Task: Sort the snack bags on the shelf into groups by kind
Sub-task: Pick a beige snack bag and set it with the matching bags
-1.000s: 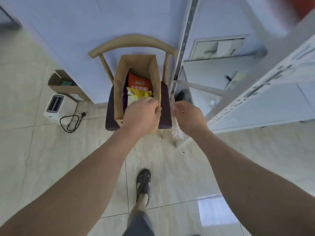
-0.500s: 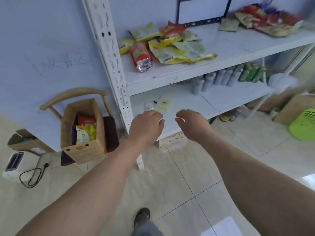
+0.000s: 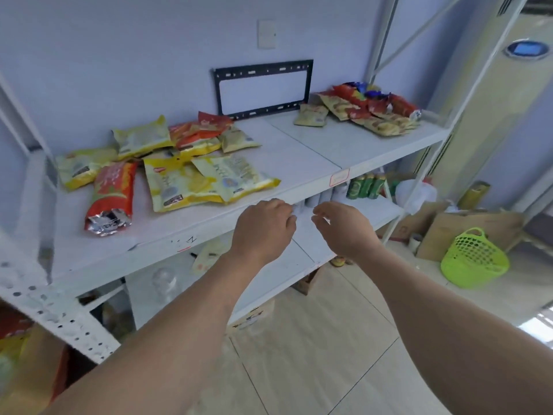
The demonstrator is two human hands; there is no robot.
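Note:
On the white shelf [image 3: 305, 151] lies a loose pile of yellow snack bags [image 3: 179, 184] mixed with red and orange ones [image 3: 197, 131] at the left. A red bag with a silver end [image 3: 110, 199] lies at the pile's front left. A second heap of red, yellow and blue bags [image 3: 371, 110] sits at the far right. My left hand [image 3: 263, 226] and my right hand [image 3: 344, 227] hover side by side just below the shelf's front edge, fingers loosely curled, holding nothing.
A black metal frame [image 3: 263, 88] leans on the wall behind the shelf. Cans and green bottles [image 3: 365, 185] stand on the lower shelf. A green basket [image 3: 472, 259] and cardboard boxes [image 3: 466, 226] sit on the floor at the right. A white upright post [image 3: 39, 283] stands at the left.
My view has swung up and right from the chair with the cardboard box to the shelf. Both hands have risen to the shelf's front edge, still empty.

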